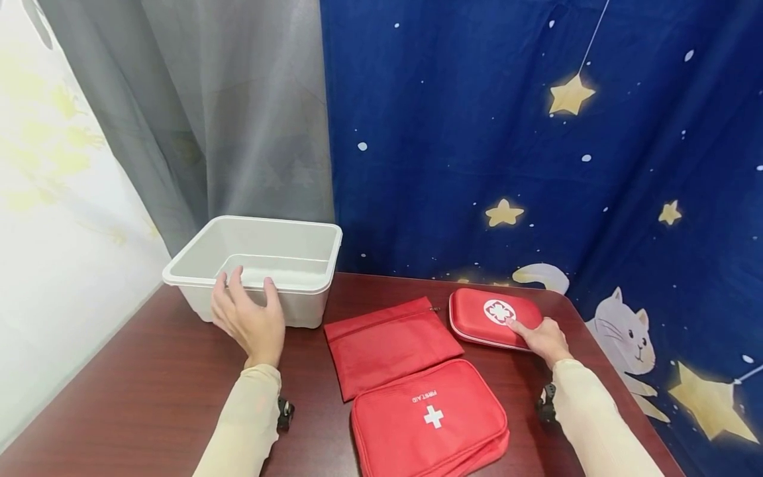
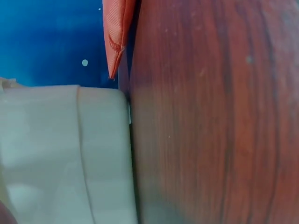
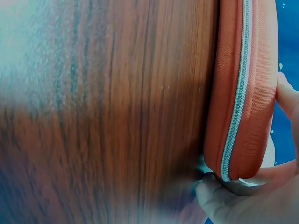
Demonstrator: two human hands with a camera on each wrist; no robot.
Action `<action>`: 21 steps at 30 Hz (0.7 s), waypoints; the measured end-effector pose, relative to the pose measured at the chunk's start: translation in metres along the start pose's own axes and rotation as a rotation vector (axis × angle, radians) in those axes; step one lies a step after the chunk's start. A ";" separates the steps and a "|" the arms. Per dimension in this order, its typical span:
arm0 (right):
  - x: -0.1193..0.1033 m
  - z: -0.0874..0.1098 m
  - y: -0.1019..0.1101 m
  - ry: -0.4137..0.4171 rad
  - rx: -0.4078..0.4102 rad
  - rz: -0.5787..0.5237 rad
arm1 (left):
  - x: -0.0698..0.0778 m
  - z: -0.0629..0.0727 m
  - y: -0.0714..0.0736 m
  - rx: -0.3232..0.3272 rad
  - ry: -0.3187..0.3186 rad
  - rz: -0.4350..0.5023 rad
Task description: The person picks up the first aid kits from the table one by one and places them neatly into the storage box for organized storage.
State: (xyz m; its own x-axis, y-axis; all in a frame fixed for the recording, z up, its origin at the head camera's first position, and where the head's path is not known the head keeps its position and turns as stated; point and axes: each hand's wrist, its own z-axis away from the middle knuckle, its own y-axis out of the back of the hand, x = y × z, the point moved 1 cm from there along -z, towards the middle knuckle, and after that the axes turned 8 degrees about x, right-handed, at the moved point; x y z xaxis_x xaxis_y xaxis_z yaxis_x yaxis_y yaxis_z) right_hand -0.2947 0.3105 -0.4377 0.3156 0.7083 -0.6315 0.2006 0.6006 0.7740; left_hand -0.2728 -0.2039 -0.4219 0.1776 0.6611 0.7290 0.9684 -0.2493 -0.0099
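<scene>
A white plastic tub (image 1: 298, 305) stands at the back left of the table. My left hand (image 1: 253, 324) is at its front side, fingers spread and slightly bent near the rim; whether they touch it I cannot tell. The tub's wall (image 2: 42, 154) fills the lower left of the left wrist view. At the back right, my right hand (image 1: 545, 339) grips the near right end of a red first-aid case (image 1: 477, 308) with a white round emblem. The thumb lies on top, and the right wrist view shows fingers (image 3: 212, 198) around the end of the zipped case (image 3: 259, 93).
A flat red zippered pouch (image 1: 393, 344) lies between the tub and the case. In front of it lies a red first-aid bag (image 1: 429, 424) with a white cross. Curtains (image 1: 447, 165) hang behind the brown table (image 1: 119, 397), and a white wall is on the left.
</scene>
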 end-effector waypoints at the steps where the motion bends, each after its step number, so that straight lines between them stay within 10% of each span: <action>1: 0.000 0.000 0.000 0.001 0.003 -0.003 | -0.001 -0.001 0.001 0.005 0.016 -0.011; 14: 0.002 -0.003 -0.001 -0.030 0.005 -0.038 | -0.012 -0.004 0.007 -0.027 0.308 -0.080; 21: 0.007 -0.004 0.001 -0.029 -0.023 -0.033 | -0.014 -0.007 0.009 -0.085 0.357 -0.049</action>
State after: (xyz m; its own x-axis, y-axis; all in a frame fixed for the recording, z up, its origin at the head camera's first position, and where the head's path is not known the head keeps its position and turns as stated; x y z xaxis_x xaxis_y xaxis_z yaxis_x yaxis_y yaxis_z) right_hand -0.2957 0.3179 -0.4415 0.3363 0.6767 -0.6549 0.1903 0.6323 0.7510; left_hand -0.2682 -0.2204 -0.4275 0.0446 0.3888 0.9202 0.9535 -0.2915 0.0770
